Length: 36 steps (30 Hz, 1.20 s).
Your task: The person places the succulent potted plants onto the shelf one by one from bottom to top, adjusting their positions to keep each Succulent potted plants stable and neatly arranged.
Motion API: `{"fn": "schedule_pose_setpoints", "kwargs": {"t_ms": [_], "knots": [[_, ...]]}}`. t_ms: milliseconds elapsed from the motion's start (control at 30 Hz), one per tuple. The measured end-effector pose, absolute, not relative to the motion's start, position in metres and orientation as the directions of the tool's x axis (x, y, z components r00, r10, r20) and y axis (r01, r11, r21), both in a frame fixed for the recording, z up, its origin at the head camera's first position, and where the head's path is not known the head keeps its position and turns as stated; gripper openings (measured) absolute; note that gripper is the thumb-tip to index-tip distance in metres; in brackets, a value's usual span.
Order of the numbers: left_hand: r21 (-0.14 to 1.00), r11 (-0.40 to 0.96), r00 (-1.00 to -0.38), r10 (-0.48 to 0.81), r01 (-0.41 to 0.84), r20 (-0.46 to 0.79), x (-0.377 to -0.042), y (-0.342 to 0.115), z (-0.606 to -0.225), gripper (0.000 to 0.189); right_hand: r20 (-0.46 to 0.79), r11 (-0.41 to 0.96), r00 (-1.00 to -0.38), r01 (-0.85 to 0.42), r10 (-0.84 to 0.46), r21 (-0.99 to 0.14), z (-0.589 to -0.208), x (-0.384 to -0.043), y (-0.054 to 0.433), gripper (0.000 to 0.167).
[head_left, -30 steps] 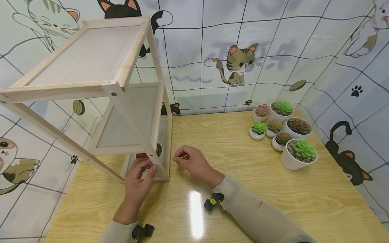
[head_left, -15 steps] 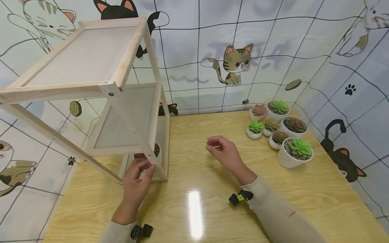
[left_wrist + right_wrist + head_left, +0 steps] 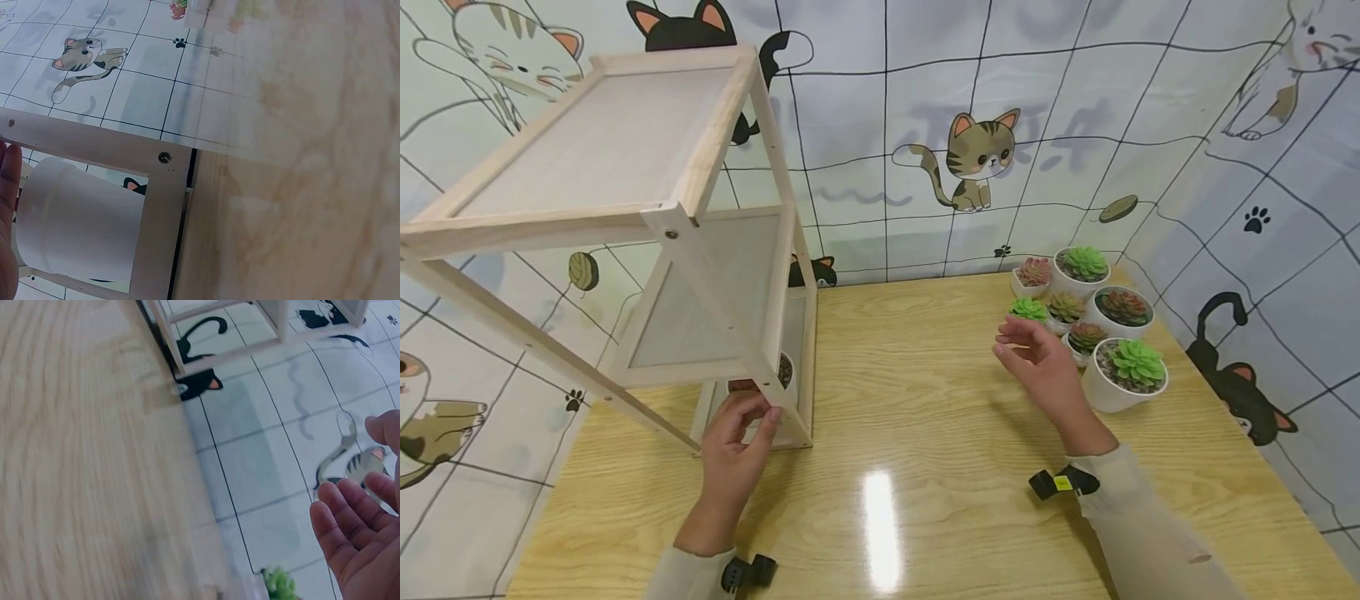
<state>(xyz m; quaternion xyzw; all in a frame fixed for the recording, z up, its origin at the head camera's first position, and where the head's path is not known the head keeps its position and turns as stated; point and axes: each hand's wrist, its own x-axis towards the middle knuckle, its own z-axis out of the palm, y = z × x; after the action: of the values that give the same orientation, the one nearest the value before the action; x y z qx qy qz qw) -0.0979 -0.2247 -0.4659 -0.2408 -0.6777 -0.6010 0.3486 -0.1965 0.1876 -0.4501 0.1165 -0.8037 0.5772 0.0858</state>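
White pot (image 3: 81,219) stood on bottom level of wooden rack (image 3: 535,232), behind front post (image 3: 718,312). Seven potted succulents (image 3: 1086,337) stood grouped on right side of table (image 3: 895,375). Left hand (image 3: 733,446) was at front post, beside pot; couldn't tell if grasping either. Right hand (image 3: 1041,362) relaxed, holding nothing, near small green succulent (image 3: 1028,309). Judgement: racking looked early; one pot in, seven outside.

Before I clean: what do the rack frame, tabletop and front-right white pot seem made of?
Rack frame: likely bare wood, matt, with pale grain showing.
Tabletop: wood or wood-look laminate, glossy; grain lines and a bright reflection show.
White pot: plastic or ceramic, smooth and plain; the look can't settle which.
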Motion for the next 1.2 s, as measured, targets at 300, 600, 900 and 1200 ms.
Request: {"fn": "schedule_pose_setpoints", "kwargs": {"t_ms": [300, 600, 900, 1200], "knots": [[0.642, 0.150, -0.637, -0.085, 0.752, 0.766, -0.098, -0.226, -0.468, 0.014, 0.423, 0.273, -0.906, -0.404, 0.013, -0.873, -0.432, -0.181, 0.222, 0.055], [0.633, 0.149, -0.628, -0.085, 0.760, 0.774, -0.099, -0.226, -0.470, 0.016, 0.532, 0.383, -0.837, -0.453, 0.130, -0.805, -0.422, -0.168, 0.262, 0.075], [0.637, 0.152, -0.632, -0.082, 0.756, 0.770, -0.100, -0.225, -0.469, 0.015, 0.390, 0.568, -0.892, -0.202, 0.230, -0.798, -0.432, -0.167, 0.308, 0.085], [0.632, 0.155, -0.626, -0.091, 0.759, 0.775, -0.100, -0.224, -0.469, 0.021, 0.184, 0.575, -0.967, -0.052, 0.173, -0.816, -0.451, -0.169, 0.338, 0.097]]}}
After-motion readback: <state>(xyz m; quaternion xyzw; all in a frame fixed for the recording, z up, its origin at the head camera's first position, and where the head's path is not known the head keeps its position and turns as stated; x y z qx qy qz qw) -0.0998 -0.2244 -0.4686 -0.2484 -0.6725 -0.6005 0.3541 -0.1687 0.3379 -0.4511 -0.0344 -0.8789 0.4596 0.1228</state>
